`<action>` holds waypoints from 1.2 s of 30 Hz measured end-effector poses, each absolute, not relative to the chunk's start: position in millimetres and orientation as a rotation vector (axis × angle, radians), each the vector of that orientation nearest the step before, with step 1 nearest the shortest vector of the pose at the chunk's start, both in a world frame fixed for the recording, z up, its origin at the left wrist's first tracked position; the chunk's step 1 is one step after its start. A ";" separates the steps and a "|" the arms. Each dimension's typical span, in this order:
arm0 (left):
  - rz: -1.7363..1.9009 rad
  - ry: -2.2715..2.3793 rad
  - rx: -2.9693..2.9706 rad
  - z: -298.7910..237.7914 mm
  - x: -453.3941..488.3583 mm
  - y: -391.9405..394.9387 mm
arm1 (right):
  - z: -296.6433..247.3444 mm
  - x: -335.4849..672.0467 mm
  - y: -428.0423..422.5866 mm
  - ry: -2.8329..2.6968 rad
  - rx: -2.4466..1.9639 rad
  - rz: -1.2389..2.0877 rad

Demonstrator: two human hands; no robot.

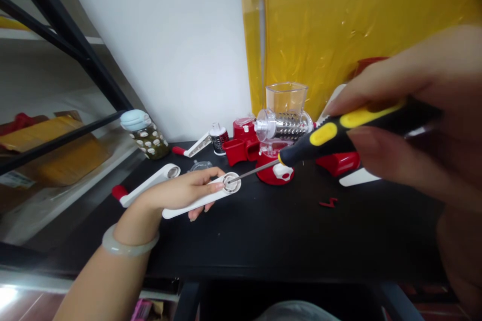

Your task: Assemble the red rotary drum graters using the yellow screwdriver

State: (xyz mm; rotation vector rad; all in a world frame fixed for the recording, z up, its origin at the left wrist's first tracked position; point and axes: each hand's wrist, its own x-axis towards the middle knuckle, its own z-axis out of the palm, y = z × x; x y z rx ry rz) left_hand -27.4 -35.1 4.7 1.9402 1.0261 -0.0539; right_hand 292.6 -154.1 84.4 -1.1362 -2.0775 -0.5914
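Note:
My left hand (188, 190) grips a white crank handle (184, 209) above the black table, its round socket end turned up toward me. In my right hand (406, 80), close to the camera, is a black and yellow screwdriver (324, 134). Its thin metal shaft reaches down to the left, and the tip appears to be in the handle's round socket. Another white crank handle (150, 184) with a red knob lies left of my left hand. Behind the screwdriver stands a rotary grater (288, 123) with a clear hopper, a metal drum and a red base.
At the back are a smaller grater drum (218, 140), red grater parts (237, 151) and a third crank handle (198, 145). A patterned bottle (146, 135) stands by the black shelf frame (68, 42). A small red piece (329, 203) lies on the black table (286, 241).

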 end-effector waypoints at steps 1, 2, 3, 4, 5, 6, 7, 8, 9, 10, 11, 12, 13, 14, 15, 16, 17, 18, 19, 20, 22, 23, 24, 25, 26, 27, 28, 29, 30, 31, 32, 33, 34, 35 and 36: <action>-0.055 1.026 1.939 4.6 -27.6 -35.3 | 84.0 291.2 -152.5 -2.083 -1.130 -0.594; -0.055 1.028 1.938 4.3 -27.8 -35.3 | 83.8 290.0 -151.3 -2.086 -1.119 -0.594; -0.054 1.030 1.939 3.9 -28.1 -35.2 | 83.7 289.2 -150.4 -2.086 -1.106 -0.593; -0.053 1.031 1.940 3.5 -28.4 -35.1 | 83.7 288.8 -149.8 -2.083 -1.093 -0.593; -0.052 1.030 1.942 3.2 -28.6 -35.0 | 83.8 288.6 -149.5 -2.081 -1.080 -0.585; -0.051 1.028 1.944 3.0 -28.8 -34.9 | 83.9 288.5 -149.4 -2.080 -1.064 -0.576; -0.053 1.026 1.944 2.9 -28.9 -34.9 | 84.0 288.5 -149.5 -2.080 -1.046 -0.568; -0.056 1.021 1.942 2.9 -29.0 -34.9 | 84.0 288.2 -149.5 -2.087 -1.044 -0.561; -0.059 1.015 1.940 3.0 -29.0 -35.0 | 83.9 287.8 -149.5 -2.091 -1.045 -0.561; -0.061 1.009 1.939 3.2 -28.9 -35.2 | 83.7 287.2 -149.4 -2.096 -1.053 -0.562; -0.061 1.003 1.939 3.3 -28.8 -35.3 | 83.4 286.6 -149.3 -2.101 -1.059 -0.565; -0.062 1.000 1.938 3.5 -28.7 -35.5 | 83.1 285.9 -149.1 -2.105 -1.063 -0.571; -0.061 0.998 1.938 3.6 -28.6 -35.7 | 82.8 285.4 -148.9 -2.107 -1.069 -0.576; -0.061 0.997 1.935 3.7 -28.6 -35.8 | 82.6 285.1 -148.7 -2.108 -1.070 -0.580; -0.060 0.998 1.932 3.7 -28.5 -35.9 | 82.5 285.0 -148.5 -2.107 -1.067 -0.580; -0.059 0.997 1.929 3.8 -28.5 -36.0 | 82.6 285.1 -148.3 -2.107 -1.074 -0.575; -0.059 0.997 1.928 3.9 -28.5 -36.0 | 82.8 285.4 -148.3 -2.102 -1.076 -0.571; -0.059 0.995 1.928 4.0 -28.5 -36.1 | 83.2 285.7 -148.4 -2.099 -1.082 -0.564; -0.058 0.994 1.930 4.0 -28.5 -36.1 | 83.7 286.0 -148.6 -2.096 -1.083 -0.559; -0.058 0.993 1.931 4.1 -28.5 -36.1 | 84.2 286.3 -148.8 -2.093 -1.084 -0.557; -0.058 0.989 1.932 4.1 -28.4 -36.0 | 85.2 286.6 -149.3 -2.092 -1.091 -0.556; -0.058 0.987 1.932 4.0 -28.5 -35.9 | 85.4 286.8 -149.4 -2.093 -1.096 -0.553; -0.059 0.986 1.932 3.8 -28.6 -35.7 | 85.3 287.0 -149.3 -2.093 -1.098 -0.547; -0.060 0.985 1.932 3.6 -28.7 -35.6 | 84.8 287.3 -149.0 -2.091 -1.093 -0.540; -0.062 0.985 1.932 3.3 -29.0 -35.4 | 84.0 287.9 -148.5 -2.091 -1.079 -0.531; -0.064 0.986 1.933 3.0 -29.2 -35.3 | 82.8 288.6 -147.7 -2.089 -1.061 -0.524; -0.065 0.986 1.933 2.7 -29.5 -35.1 | 81.5 289.5 -147.0 -2.088 -1.042 -0.521; -0.066 0.985 1.934 2.4 -29.8 -35.0 | 80.1 290.6 -146.3 -2.086 -1.028 -0.518; -0.067 0.984 1.934 2.2 -30.1 -34.9 | 78.8 291.7 -145.8 -2.079 -1.024 -0.518; -0.068 0.985 1.934 1.9 -30.3 -34.8 | 77.8 292.9 -145.6 -2.073 -1.025 -0.521; -0.069 0.985 1.933 1.8 -30.4 -34.8 | 77.2 293.9 -145.6 -2.066 -1.032 -0.525; -0.069 0.984 1.932 1.8 -30.3 -34.8 | 77.0 294.8 -145.9 -2.060 -1.040 -0.533; -0.070 0.985 1.931 1.8 -30.1 -34.9 | 77.1 295.3 -146.3 -2.055 -1.040 -0.546; -0.069 0.986 1.931 2.1 -29.7 -35.1 | 77.5 295.5 -146.8 -2.055 -1.037 -0.554; -0.069 0.987 1.931 2.4 -29.3 -35.4 | 78.1 295.3 -147.1 -2.060 -1.034 -0.557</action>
